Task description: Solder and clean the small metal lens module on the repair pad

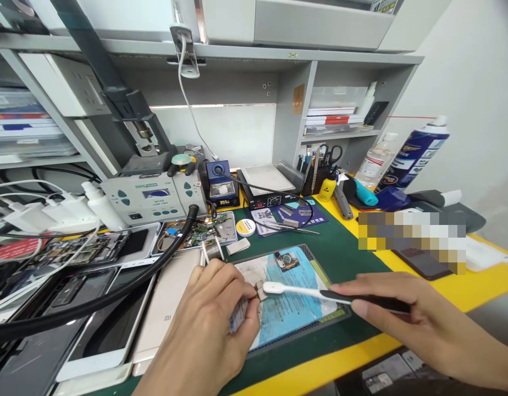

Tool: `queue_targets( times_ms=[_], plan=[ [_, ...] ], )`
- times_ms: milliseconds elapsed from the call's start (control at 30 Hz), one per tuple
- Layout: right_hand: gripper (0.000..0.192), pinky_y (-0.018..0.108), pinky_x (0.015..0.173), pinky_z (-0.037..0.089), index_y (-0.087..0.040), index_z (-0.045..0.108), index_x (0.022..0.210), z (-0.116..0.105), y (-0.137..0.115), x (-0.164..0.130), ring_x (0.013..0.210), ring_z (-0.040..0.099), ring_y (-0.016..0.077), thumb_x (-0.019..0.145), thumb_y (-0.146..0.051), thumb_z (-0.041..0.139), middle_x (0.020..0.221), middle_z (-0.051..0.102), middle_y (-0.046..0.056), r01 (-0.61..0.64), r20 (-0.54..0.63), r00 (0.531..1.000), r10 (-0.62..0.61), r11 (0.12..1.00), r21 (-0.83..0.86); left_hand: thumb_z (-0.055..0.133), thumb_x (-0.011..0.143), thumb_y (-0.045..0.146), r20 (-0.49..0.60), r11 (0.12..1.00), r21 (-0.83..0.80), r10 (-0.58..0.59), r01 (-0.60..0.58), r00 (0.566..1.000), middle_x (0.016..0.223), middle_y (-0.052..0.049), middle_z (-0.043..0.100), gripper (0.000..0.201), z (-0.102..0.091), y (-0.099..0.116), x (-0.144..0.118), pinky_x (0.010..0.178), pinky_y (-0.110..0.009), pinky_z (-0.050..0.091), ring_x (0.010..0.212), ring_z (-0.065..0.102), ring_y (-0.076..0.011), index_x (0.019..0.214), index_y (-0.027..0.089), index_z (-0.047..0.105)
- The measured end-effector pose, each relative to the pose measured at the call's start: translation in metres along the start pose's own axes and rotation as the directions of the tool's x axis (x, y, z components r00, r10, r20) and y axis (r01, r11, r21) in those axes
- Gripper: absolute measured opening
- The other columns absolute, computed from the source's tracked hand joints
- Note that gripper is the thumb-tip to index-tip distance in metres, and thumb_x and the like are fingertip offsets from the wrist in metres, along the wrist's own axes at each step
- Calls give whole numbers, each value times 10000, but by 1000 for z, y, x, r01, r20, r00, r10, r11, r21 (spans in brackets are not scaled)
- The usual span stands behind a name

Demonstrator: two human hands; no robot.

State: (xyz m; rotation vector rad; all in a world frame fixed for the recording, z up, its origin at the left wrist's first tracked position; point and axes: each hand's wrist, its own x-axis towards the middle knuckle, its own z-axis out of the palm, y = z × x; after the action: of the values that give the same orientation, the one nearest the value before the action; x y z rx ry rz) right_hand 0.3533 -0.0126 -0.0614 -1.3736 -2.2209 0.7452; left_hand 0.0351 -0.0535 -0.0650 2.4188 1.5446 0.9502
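brush (303, 291): white head, black handle
pad (295, 308): light blue, stained white patch, dark rim
mat (344, 253): dark green
bench edge (485, 280): yellow
spray can (414, 157): dark blue, white cap
phone (167, 308): pale gold back
station (155, 198): grey, teal buttons

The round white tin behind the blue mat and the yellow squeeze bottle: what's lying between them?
In the head view, between the round white tin and the yellow squeeze bottle lies a dark blue pad carrying small metal parts and tweezers.

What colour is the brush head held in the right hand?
White, on a black handle; the brush shows clearly in the head view, held by the right hand.
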Motion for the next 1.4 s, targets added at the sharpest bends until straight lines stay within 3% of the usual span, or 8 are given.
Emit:
queue_targets(
  times_ms=[233, 433, 633, 900, 1067, 1167, 1400],
  plan=[
    [303, 214, 609, 627, -376, 775, 1155, 13, -7, 2, 1061, 712, 273, 920, -487, 619, 1162, 763, 38, 18, -70, 997, -20, 1000, -19, 555, 928, 156, 1, 1000, -12, -14, 14, 1000, 878, -20, 619, 99, 0, 1, 2, 748, -376, 382, 848, 517, -203, 903, 225, 621],
    [289, 255, 693, 649, -389, 762, 1177, -2, -3, 4, 1023, 733, 270, 938, -432, 604, 1168, 766, 23, 81, 51, 996, -78, 994, -69, 564, 923, 158, 9, 1000, -2, -8, 8, 1000, 892, -19, 630, 90, 1, 0, 1, 751, -377, 389, 857, 523, -204, 905, 225, 621],
    [305, 191, 558, 610, -359, 767, 1183, 5, -11, 4, 978, 737, 260, 928, -435, 618, 1115, 778, 49, 105, -20, 994, -107, 993, -53, 574, 922, 146, 4, 1000, -17, -6, 6, 1000, 895, -6, 629, 94, 0, -1, 1, 764, -376, 391, 861, 532, -195, 925, 231, 616],
    [317, 211, 537, 609, -362, 772, 1161, 0, -3, -4, 1061, 714, 297, 926, -491, 602, 1190, 755, 47, -3, -8, 1000, 3, 1000, 1, 562, 927, 157, 2, 1000, 20, -8, 8, 1000, 892, -16, 627, 81, 0, 0, 0, 744, -376, 386, 852, 529, -197, 915, 217, 614],
    [331, 215, 572, 616, -336, 769, 1183, 8, -11, 1, 1059, 711, 291, 926, -471, 609, 1178, 756, 65, 17, -24, 1000, -17, 1000, 11, 553, 933, 154, -9, 1000, 8, -6, 6, 1000, 886, -19, 625, 93, 0, 0, -2, 733, -370, 385, 848, 533, -198, 921, 220, 618],
    [316, 219, 602, 621, -344, 775, 1171, 9, -12, 4, 1014, 726, 274, 925, -460, 612, 1131, 772, 56, 46, -31, 998, -47, 999, -26, 556, 930, 156, -12, 1000, 5, -7, 7, 1000, 891, -23, 628, 97, 1, 0, -1, 745, -373, 391, 854, 535, -202, 916, 225, 623],
    [319, 193, 508, 585, -311, 772, 1187, 9, -13, 5, 831, 743, 234, 928, -405, 613, 997, 786, 71, 130, -22, 991, -132, 990, -60, 573, 915, 148, -26, 1000, -15, 6, -6, 1000, 878, -18, 626, 94, 2, -1, 0, 735, -370, 387, 835, 529, -197, 905, 225, 625]
  ],
)
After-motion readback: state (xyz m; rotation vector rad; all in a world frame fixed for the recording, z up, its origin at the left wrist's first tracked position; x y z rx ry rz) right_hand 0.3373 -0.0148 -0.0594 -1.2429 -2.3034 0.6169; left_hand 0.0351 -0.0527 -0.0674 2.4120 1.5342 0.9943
